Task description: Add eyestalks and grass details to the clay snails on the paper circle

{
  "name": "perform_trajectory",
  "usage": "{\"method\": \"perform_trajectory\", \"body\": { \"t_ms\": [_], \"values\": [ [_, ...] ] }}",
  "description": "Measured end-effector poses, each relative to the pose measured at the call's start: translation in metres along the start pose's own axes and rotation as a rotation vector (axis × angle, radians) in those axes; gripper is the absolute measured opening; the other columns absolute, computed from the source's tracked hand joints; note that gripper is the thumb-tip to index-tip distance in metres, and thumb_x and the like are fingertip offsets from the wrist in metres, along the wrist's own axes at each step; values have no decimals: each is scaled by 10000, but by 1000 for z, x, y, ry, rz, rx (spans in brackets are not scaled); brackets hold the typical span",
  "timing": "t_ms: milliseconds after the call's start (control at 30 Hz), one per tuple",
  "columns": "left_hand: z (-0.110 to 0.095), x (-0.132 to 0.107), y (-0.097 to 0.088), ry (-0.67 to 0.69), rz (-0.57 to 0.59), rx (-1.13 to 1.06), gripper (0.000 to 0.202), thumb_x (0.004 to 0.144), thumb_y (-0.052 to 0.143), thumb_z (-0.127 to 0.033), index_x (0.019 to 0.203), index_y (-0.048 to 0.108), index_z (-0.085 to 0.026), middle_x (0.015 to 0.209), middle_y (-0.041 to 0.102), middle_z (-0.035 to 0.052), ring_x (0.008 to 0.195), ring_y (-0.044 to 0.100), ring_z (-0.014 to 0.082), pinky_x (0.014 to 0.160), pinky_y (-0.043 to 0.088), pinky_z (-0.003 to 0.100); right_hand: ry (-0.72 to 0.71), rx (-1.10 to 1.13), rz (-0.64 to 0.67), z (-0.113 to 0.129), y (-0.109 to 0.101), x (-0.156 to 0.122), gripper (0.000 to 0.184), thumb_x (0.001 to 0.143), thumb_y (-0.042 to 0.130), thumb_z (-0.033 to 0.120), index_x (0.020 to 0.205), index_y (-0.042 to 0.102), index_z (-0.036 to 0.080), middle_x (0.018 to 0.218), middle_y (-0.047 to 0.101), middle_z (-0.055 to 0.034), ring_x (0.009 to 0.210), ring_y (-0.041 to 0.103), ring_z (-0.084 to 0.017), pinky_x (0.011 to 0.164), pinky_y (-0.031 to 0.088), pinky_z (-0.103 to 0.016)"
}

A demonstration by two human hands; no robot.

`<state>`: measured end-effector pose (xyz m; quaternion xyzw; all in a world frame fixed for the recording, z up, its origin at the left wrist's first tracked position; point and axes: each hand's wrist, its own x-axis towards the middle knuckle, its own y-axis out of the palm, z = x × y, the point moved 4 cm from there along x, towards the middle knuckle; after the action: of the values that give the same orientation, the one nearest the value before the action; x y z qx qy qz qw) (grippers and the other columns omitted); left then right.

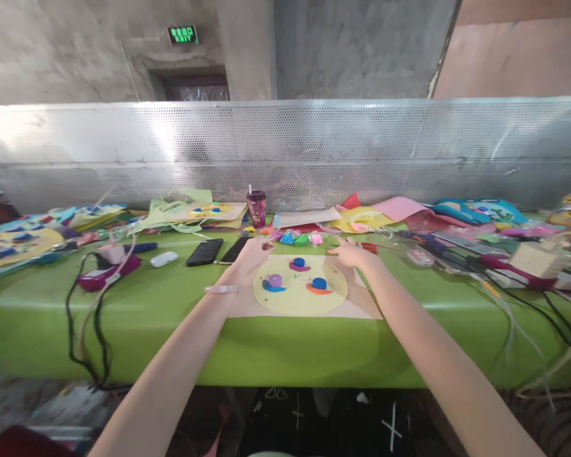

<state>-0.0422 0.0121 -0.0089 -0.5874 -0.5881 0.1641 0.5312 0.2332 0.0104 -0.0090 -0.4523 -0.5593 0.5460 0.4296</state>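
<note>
A white sheet with a pale yellow oval lies flat before me. Three snail-like clay shapes are on it: one with a purple round top on a blue body, and two with blue round tops on orange and magenta bodies. At the sheet's upper left is my left hand, its fingers curled together; what they hold, if anything, is hidden. My right hand hovers by the upper right corner, fingers stretched out and apart, nothing visible in them. Small bagged lumps of coloured clay lie between the hands.
Two dark phones and a white case lie to the left. A purple cup with a straw stands behind. Magenta power strips with cables sit at both sides. Coloured paper and red-handled scissors are at the right.
</note>
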Motion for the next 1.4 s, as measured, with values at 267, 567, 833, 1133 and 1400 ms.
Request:
{"method": "perform_trajectory", "body": {
  "t_ms": [267, 567, 833, 1133, 1400],
  "values": [
    [-1, 0, 0, 2, -7, -1, 215, 876, 512, -337, 876, 609, -145, 899, 628, 39, 799, 592, 145, 759, 492, 337, 3, -19, 8, 0, 4, 1, 441, 839, 519, 199, 1269, 482, 293, 1479, 183, -63, 1331, 169, -349, 1021, 217, -604],
    [1, 0, 0, 10, -3, -3, 211, 876, 513, -332, 879, 609, -143, 914, 627, 40, 820, 593, 151, 770, 491, 343, 16, -3, 3, 4, 1, 5, 431, 835, 527, 196, 1256, 497, 282, 1481, 177, -64, 1333, 162, -351, 1026, 189, -618],
    [1, 0, 1, 16, 16, 6, 211, 874, 520, -324, 912, 601, -133, 925, 620, 44, 827, 594, 156, 765, 495, 354, 19, 51, -75, 2, -14, -11, 380, 817, 515, 109, 1173, 571, 231, 1478, 171, -60, 1346, 92, -328, 1046, 194, -564],
    [-3, -3, -2, 40, 19, -2, 220, 868, 528, -328, 897, 602, -123, 902, 622, 39, 816, 596, 158, 758, 495, 354, -80, 148, -124, 13, -28, -10, 264, 865, 526, 206, 1120, 585, 169, 1369, 390, -94, 1245, 357, -246, 1031, 282, -446],
    [-3, -5, -2, 42, 18, 19, 219, 872, 522, -326, 910, 598, -124, 910, 617, 40, 818, 594, 159, 754, 496, 353, -9, 106, -157, 13, -18, -2, 227, 874, 525, 217, 1089, 580, 169, 1317, 432, -81, 1217, 379, -242, 1008, 306, -478]
  ]
}}
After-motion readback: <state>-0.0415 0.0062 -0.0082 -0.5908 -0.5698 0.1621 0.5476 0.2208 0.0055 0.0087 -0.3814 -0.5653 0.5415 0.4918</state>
